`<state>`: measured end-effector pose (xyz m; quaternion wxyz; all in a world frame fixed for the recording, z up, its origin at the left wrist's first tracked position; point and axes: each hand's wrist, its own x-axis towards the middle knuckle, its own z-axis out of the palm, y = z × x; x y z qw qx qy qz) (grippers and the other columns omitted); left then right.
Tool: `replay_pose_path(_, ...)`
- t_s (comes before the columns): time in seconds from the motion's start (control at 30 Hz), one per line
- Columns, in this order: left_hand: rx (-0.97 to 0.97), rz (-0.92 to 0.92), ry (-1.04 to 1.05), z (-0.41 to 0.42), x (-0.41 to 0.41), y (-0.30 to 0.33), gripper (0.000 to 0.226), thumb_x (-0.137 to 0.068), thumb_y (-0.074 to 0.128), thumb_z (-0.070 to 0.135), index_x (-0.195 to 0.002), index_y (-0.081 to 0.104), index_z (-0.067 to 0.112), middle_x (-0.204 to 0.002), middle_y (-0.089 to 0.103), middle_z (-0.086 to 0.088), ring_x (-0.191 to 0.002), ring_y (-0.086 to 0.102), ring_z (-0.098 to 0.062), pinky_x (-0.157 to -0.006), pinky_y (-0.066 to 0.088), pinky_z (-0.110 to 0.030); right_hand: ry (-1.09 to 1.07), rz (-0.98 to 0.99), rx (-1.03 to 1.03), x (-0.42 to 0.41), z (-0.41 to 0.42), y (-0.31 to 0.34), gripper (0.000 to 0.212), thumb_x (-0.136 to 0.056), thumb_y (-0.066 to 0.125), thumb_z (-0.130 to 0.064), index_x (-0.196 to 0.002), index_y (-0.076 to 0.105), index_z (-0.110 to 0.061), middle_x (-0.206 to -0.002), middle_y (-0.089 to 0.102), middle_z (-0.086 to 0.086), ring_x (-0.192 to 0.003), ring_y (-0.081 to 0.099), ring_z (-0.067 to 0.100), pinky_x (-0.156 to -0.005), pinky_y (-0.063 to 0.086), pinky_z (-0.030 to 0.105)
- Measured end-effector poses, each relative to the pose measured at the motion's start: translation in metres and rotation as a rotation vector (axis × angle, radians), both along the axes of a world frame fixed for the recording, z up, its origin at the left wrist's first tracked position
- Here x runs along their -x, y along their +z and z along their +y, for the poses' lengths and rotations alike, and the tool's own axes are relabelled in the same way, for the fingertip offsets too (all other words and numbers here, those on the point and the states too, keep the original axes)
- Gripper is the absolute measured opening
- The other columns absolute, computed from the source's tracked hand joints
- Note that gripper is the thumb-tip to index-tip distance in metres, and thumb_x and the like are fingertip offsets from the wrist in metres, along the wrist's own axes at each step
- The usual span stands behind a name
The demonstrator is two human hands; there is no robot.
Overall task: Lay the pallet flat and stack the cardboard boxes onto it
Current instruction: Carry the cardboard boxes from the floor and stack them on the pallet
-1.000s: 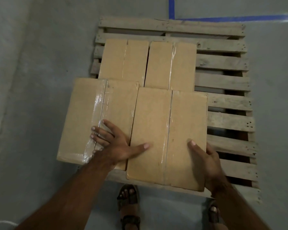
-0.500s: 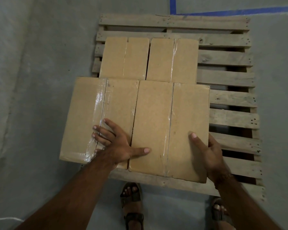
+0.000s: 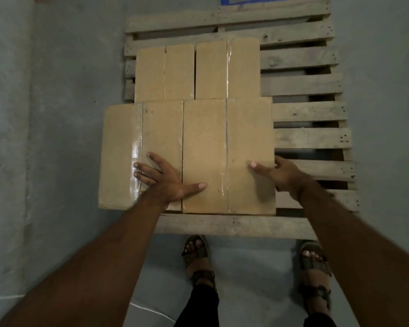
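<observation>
The wooden pallet [image 3: 312,112] lies flat on the grey floor. Two cardboard boxes sit on its far left part, the far left box [image 3: 164,72] and the far right box [image 3: 227,69]. In front of them lie the near left box [image 3: 125,149], which overhangs the pallet's left edge, and the near right box [image 3: 227,138], side by side and touching. My left hand [image 3: 165,180] lies flat with spread fingers across the seam between the two near boxes. My right hand [image 3: 281,175] holds the near right box's right edge, thumb on top, fingers hidden down the side.
The pallet's right half shows bare slats with gaps between them. My two sandalled feet [image 3: 196,256] stand on the floor just before the pallet's near edge. Blue floor tape [image 3: 224,0] runs beyond the far edge. Grey concrete floor lies to the left.
The near right box has slid away from me until its far edge lines up with the near left box and meets the far boxes. Both hands moved forward with it.
</observation>
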<state>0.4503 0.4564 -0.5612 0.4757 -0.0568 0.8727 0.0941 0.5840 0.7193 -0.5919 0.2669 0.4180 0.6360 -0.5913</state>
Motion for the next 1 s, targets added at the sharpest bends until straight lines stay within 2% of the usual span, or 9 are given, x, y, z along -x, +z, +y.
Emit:
replay_pose_path(0.1, 0.141, 0.209, -0.186, 0.017, -0.019, 0.038, 0.147, -0.073, 0.088, 0.065, -0.168, -0.013, 0.014, -0.162, -0.044, -0.029, -0.155, -0.030, -0.053, -0.124, 0.015, -0.070, 0.106, -0.091, -0.046, 0.002, 0.003, 0.053, 0.152, -0.064, 0.095, -0.061, -0.170, -0.005, -0.020, -0.166, 0.042, 0.014, -0.143, 0.050, 0.038, -0.112, 0.051, 0.054)
replay_pose_path(0.17, 0.203, 0.265, -0.365, 0.035, -0.043, 0.073, 0.130, -0.081, 0.084, 0.059, -0.170, 0.000, 0.015, -0.165, -0.042, -0.026, -0.157, -0.023, -0.053, -0.117, 0.030, -0.075, 0.060, -0.132, 0.029, -0.018, 0.002, 0.102, 0.148, -0.077, 0.091, -0.051, -0.166, -0.022, -0.017, -0.171, 0.033, 0.018, -0.147, 0.048, 0.040, -0.115, 0.048, 0.055)
replay_pose_path(0.27, 0.118, 0.270, -0.494, 0.074, -0.090, 0.132, 0.101, -0.092, 0.078, 0.049, -0.168, 0.020, 0.018, -0.169, -0.038, -0.019, -0.161, -0.017, -0.046, -0.116, 0.036, -0.074, 0.035, -0.123, 0.017, -0.070, 0.013, 0.167, 0.117, -0.090, 0.080, -0.051, -0.171, 0.004, -0.013, -0.172, 0.031, 0.017, -0.147, 0.047, 0.037, -0.112, 0.051, 0.049)
replay_pose_path(0.33, 0.092, 0.217, -0.573, 0.105, -0.128, 0.179, 0.088, -0.095, 0.076, 0.049, -0.163, 0.030, 0.017, -0.173, -0.030, -0.018, -0.162, -0.013, -0.045, -0.120, 0.032, -0.072, 0.003, -0.093, 0.049, -0.111, 0.028, 0.219, 0.089, -0.100, 0.071, -0.042, -0.167, 0.023, -0.009, -0.165, 0.042, 0.018, -0.140, 0.054, 0.036, -0.112, 0.052, 0.047)
replay_pose_path(0.43, 0.013, 0.153, -0.707, 0.176, -0.182, 0.258, 0.084, -0.096, 0.075, 0.047, -0.164, 0.035, 0.016, -0.176, 0.007, -0.022, -0.160, 0.019, -0.044, -0.125, 0.033, -0.057, -0.086, 0.029, 0.105, -0.170, 0.059, 0.293, 0.030, -0.109, 0.058, -0.027, -0.134, 0.059, -0.011, -0.138, 0.066, 0.016, -0.120, 0.070, 0.031, -0.099, 0.059, 0.043)
replay_pose_path(0.53, -0.203, 0.278, -0.743, 0.271, -0.233, 0.335, 0.065, -0.098, 0.073, 0.032, -0.156, 0.047, 0.016, -0.164, 0.040, -0.016, -0.145, 0.048, -0.036, -0.117, 0.045, -0.045, -0.199, 0.156, 0.050, -0.222, 0.105, 0.366, 0.034, -0.109, 0.054, -0.029, -0.138, 0.063, -0.013, -0.127, 0.075, 0.008, -0.102, 0.075, 0.023, -0.075, 0.055, 0.030)
replay_pose_path(0.67, -0.386, 0.337, -0.847, 0.388, -0.305, 0.413, 0.058, -0.099, 0.067, 0.026, -0.154, 0.050, 0.020, -0.169, 0.029, -0.016, -0.139, 0.055, -0.036, -0.111, 0.050, -0.045, -0.344, 0.251, -0.038, -0.302, 0.180, 0.456, 0.025, -0.110, 0.048, -0.026, -0.120, 0.069, -0.019, -0.114, 0.079, 0.002, -0.089, 0.074, 0.016, -0.082, 0.053, 0.034)
replay_pose_path(0.83, -0.599, 0.294, -0.903, 0.494, -0.397, 0.475, 0.046, -0.099, 0.068, 0.026, -0.142, 0.063, 0.012, -0.145, 0.065, -0.013, -0.131, 0.062, -0.031, -0.102, 0.047, -0.032, -0.505, 0.281, -0.207, -0.397, 0.276, 0.528, 0.027, -0.112, 0.048, -0.025, -0.126, 0.068, -0.016, -0.110, 0.076, 0.005, -0.090, 0.069, 0.019, -0.081, 0.050, 0.034)
replay_pose_path(1.0, -0.720, 0.241, -1.082, 0.579, -0.464, 0.487, 0.033, -0.096, 0.065, 0.010, -0.128, 0.073, 0.008, -0.124, 0.076, -0.015, -0.112, 0.071, -0.034, -0.090, 0.057, -0.038, -0.661, 0.279, -0.267, -0.461, 0.346, 0.544, 0.027, -0.110, 0.053, -0.025, -0.128, 0.069, -0.014, -0.111, 0.075, 0.006, -0.092, 0.070, 0.021, -0.079, 0.052, 0.033)
